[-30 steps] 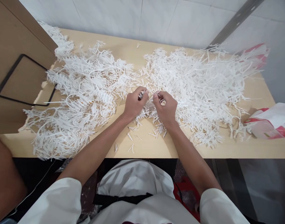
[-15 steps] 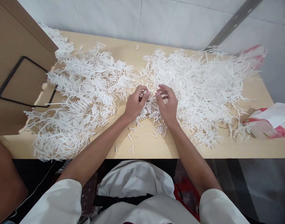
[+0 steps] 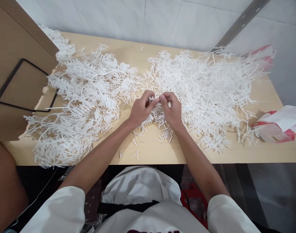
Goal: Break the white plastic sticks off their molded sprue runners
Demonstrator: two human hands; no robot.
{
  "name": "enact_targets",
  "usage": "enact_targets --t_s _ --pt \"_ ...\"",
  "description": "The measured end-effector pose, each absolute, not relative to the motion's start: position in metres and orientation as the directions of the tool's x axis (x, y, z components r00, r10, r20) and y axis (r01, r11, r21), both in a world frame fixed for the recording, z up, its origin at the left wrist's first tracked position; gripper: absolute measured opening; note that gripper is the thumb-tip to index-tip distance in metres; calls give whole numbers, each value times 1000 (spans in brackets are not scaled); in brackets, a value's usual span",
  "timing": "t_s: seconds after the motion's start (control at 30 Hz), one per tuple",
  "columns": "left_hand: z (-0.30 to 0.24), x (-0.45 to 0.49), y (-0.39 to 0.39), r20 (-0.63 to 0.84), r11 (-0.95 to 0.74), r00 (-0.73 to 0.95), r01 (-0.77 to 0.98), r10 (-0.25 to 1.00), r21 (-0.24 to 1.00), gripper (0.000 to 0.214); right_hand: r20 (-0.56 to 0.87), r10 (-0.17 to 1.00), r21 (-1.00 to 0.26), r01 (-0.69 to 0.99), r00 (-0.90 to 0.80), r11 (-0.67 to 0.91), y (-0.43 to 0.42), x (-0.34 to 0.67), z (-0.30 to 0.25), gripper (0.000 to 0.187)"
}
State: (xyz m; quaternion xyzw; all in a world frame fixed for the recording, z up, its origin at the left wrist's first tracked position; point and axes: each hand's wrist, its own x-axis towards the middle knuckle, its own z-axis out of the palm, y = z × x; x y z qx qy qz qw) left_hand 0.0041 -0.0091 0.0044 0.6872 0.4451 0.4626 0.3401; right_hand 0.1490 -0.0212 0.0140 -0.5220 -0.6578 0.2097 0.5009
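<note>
My left hand (image 3: 142, 109) is closed in a pinch on a small white branching plastic piece (image 3: 152, 98) in the middle of the table. My right hand (image 3: 171, 109) meets it from the right, its thumb and index fingertips pinched at the piece's other end. Between and below the hands lie more of the same thin, forked white pieces. To the right spreads a large heap of white branching strands (image 3: 206, 81), and to the left another heap (image 3: 94, 84). The exact shape of the held piece is mostly hidden by my fingers.
A cardboard box (image 3: 14, 38) with a black rectangular outline stands at the left. On the right lie a red and white plastic bag (image 3: 279, 124) and another (image 3: 264, 56) behind the heap. The wooden table (image 3: 167, 155) backs onto a tiled wall (image 3: 162, 19).
My right hand has moved left, so its fingertips now meet those of my left hand. Its fingers have closed into a pinch. The heaps look the same.
</note>
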Motion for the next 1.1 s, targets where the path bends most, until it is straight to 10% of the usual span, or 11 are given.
enact_targets --t_s 1.1 --pt "2 11 -2 531 -524 101 389 842 757 8 529 839 -585 662 -127 469 -12 146 2 14"
